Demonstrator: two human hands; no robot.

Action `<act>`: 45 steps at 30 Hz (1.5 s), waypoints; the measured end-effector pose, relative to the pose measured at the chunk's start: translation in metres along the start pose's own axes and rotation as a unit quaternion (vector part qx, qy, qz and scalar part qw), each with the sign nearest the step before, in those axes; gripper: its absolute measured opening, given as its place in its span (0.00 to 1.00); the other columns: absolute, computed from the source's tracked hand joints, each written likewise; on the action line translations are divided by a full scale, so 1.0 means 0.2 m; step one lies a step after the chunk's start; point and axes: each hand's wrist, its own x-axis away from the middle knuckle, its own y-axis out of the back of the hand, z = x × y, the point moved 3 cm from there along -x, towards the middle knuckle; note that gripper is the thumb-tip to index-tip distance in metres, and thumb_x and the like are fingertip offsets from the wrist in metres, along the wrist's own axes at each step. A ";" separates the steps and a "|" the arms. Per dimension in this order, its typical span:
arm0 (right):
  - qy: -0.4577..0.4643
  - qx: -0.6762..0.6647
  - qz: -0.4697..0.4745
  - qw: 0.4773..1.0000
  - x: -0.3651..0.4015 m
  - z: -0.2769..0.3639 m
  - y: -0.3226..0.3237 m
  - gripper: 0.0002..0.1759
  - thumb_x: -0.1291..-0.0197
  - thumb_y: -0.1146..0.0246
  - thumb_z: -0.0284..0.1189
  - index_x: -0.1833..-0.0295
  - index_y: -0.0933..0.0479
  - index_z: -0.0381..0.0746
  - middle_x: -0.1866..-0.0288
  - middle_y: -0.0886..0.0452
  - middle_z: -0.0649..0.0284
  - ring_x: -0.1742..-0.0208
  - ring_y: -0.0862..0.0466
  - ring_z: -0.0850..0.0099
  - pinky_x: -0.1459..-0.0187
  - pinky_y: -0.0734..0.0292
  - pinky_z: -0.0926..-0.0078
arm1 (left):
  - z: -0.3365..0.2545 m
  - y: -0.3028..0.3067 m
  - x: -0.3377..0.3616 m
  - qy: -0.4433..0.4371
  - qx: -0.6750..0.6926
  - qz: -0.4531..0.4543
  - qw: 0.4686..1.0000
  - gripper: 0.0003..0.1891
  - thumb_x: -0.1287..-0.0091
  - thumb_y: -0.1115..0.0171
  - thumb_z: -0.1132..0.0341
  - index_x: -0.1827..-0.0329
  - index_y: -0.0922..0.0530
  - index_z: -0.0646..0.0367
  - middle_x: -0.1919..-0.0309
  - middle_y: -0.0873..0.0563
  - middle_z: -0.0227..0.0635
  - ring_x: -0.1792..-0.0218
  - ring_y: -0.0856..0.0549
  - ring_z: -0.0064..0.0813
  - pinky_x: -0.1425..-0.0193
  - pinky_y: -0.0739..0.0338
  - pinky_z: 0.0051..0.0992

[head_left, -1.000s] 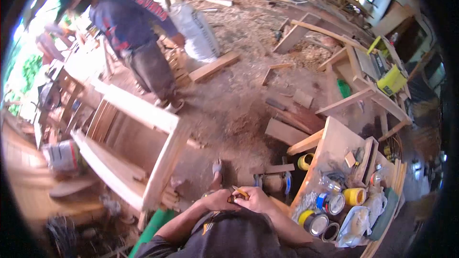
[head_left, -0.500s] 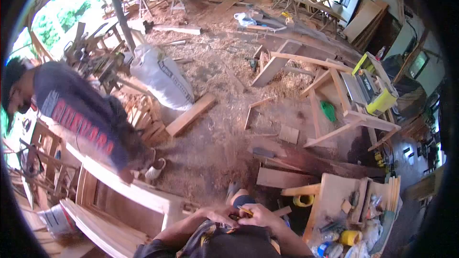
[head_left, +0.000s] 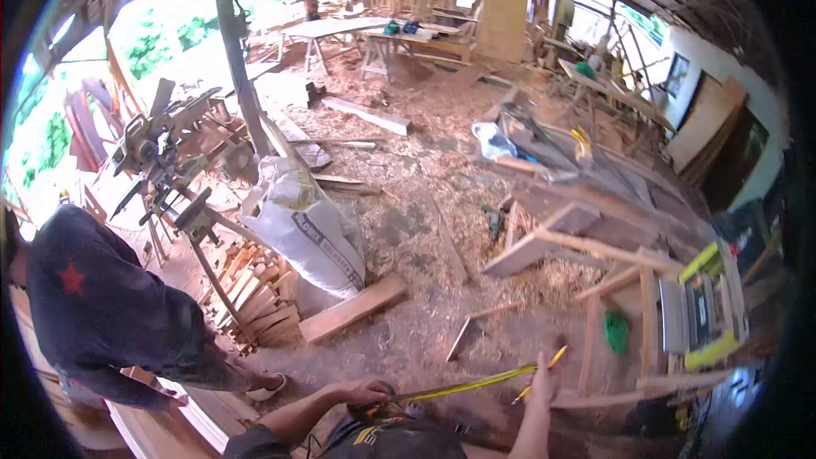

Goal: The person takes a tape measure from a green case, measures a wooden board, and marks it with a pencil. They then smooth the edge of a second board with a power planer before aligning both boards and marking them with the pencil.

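Note:
A yellow tape measure blade stretches between my two hands, low in front of my dark shirt. My left hand is closed at the blade's left end, around the tape measure's case, which is mostly hidden. At the other end, my right hand grips the tip of the blade. A yellow pencil also sits in that hand, slanting across the fingers with both ends showing. Pale wooden frame pieces lie to the left, below my left forearm.
A co-worker in a dark shirt stands at the left beside the wood. A full white sack, a thick plank and stacked offcuts rest on the shavings-covered floor. A green-and-grey table saw stands right on a wooden frame.
My hands have moved apart from close together at my waist, and the tape blade now spans them. My view has tilted up. The co-worker has turned and appears farther left.

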 end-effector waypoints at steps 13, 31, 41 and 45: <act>-0.143 0.226 0.197 0.943 -1.12 -0.69 -1.27 0.13 0.38 0.35 0.42 0.67 0.23 0.44 0.79 0.26 0.67 0.83 0.27 0.74 0.82 0.32 0.72 | 0.06 1.89 -1.11 -0.090 -0.284 -0.136 0.945 0.16 0.35 0.44 0.54 0.57 0.15 0.56 0.63 0.13 0.45 0.60 0.15 0.44 0.54 0.23 0.42; 0.227 0.448 0.421 0.755 -2.66 -0.19 -4.17 0.14 0.40 0.34 0.41 0.62 0.19 0.40 0.76 0.20 0.59 0.76 0.20 0.67 0.72 0.24 0.65 | 0.59 4.01 -1.71 0.227 0.065 -0.348 0.907 0.16 0.30 0.41 0.56 0.49 0.16 0.56 0.56 0.13 0.44 0.56 0.14 0.34 0.50 0.21 0.35; 0.244 0.380 0.530 0.718 -3.16 0.50 -6.09 0.15 0.43 0.35 0.37 0.55 0.16 0.39 0.69 0.16 0.49 0.66 0.14 0.55 0.61 0.22 0.60 | 0.67 4.67 -1.87 0.363 0.252 -0.419 0.793 0.18 0.33 0.35 0.56 0.46 0.15 0.57 0.61 0.10 0.33 0.60 0.14 0.25 0.54 0.20 0.27; 0.129 0.558 0.501 0.649 -3.80 -0.05 -6.39 0.16 0.37 0.39 0.40 0.48 0.17 0.44 0.65 0.14 0.52 0.61 0.13 0.61 0.59 0.19 0.64 | 0.68 5.26 -2.10 0.249 0.312 -0.415 0.818 0.18 0.36 0.34 0.53 0.50 0.14 0.54 0.59 0.10 0.33 0.58 0.14 0.28 0.51 0.20 0.29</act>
